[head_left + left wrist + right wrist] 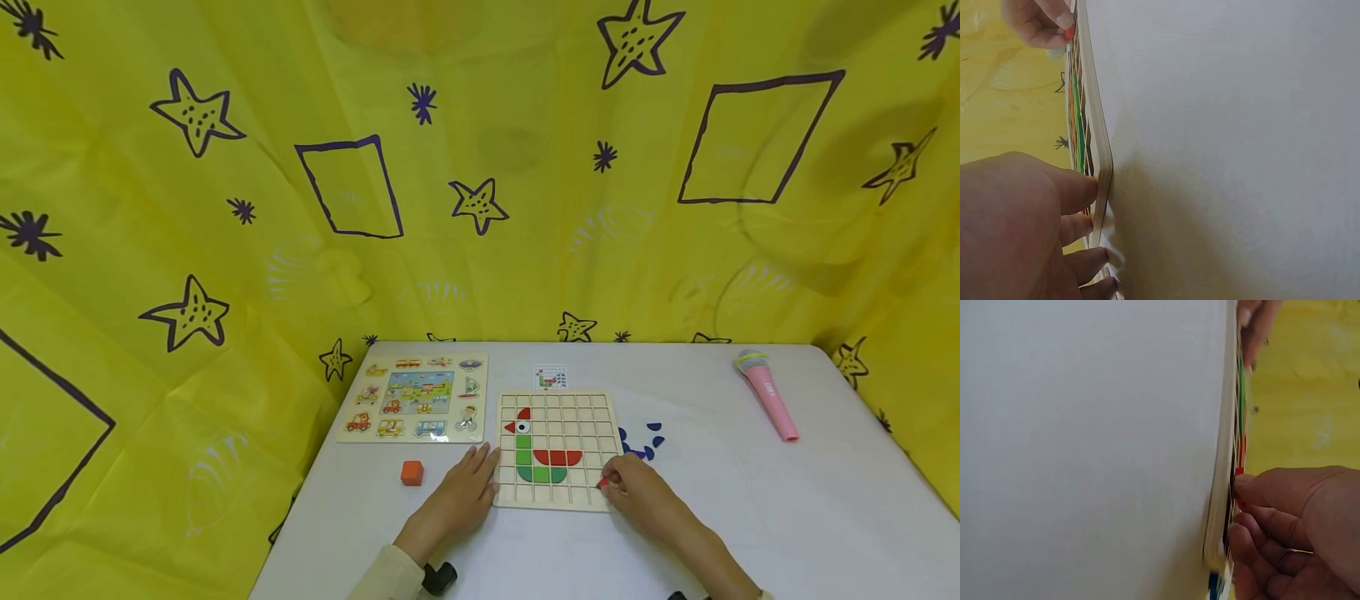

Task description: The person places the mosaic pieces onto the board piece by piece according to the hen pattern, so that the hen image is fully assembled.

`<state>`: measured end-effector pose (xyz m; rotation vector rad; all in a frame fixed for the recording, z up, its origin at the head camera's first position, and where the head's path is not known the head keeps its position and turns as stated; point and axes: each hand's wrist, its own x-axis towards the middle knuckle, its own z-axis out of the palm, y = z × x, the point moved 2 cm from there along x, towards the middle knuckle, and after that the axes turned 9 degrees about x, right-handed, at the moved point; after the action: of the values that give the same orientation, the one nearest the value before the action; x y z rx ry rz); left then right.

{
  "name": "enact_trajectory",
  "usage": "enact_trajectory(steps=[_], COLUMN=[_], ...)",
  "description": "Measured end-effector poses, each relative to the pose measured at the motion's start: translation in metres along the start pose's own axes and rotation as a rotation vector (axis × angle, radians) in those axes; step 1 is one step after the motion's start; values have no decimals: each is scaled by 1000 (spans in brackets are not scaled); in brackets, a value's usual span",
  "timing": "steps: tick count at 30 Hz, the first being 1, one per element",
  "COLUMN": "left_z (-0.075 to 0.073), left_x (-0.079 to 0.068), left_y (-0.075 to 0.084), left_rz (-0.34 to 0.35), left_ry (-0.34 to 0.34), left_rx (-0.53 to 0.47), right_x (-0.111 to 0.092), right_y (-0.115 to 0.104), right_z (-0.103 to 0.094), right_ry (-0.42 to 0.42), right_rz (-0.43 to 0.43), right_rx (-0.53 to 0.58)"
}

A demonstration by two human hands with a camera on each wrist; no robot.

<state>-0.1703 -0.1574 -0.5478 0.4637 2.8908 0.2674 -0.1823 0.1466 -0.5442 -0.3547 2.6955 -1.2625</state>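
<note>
Red piece (603, 482): between the thumb and index finger of the right hand (637, 492), over the lower right part of the grid board; whether it touches the board cannot be told.
Right fingers: clamped on the red piece in a pinch, the others curled beneath in the right wrist view.
Left hand (463, 492): fingers slightly apart and fairly straight, touching the left edge of the grid board (573, 417), thumb at its near corner.
Blue pieces (648, 452): scattered on the worktop (555, 550) just beyond the right hand, the nearest ones beside the board's right edge.
Pattern card (550, 377): flat just behind the board, bearing a small printed bird figure.
Orange cube (412, 473): left of the left hand, apart from it.
Vehicle puzzle (456, 379): flat at the far left, its vehicle pictures set around a central scene.
Pink microphone (772, 402): lying at the far right, well apart from both hands.
Board cells: red pieces at head and back, a round eye, green pieces down the neck and along the base; many other cells bare.
</note>
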Motion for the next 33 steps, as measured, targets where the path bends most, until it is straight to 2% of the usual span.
enact_trajectory(steps=[5, 13, 19, 26, 33], left_z=[0, 0, 2, 2, 1], left_x=[0, 0, 2, 3, 2], left_y=[0, 0, -1, -1, -1], left_rz=[-6, -3, -4, -14, -11], left_ry=[-4, -7, -6, -9, -2], left_rx=[5, -7, -6, 0, -8], right_x=[5, 8, 11, 14, 16], right_y=[-23, -48, -54, -59, -61], right_z=[26, 49, 56, 58, 59], right_ry=[25, 22, -12, -71, -73], right_rz=[-73, -161, -210, -240, -270], right_rx=[-100, -137, -171, -137, -124])
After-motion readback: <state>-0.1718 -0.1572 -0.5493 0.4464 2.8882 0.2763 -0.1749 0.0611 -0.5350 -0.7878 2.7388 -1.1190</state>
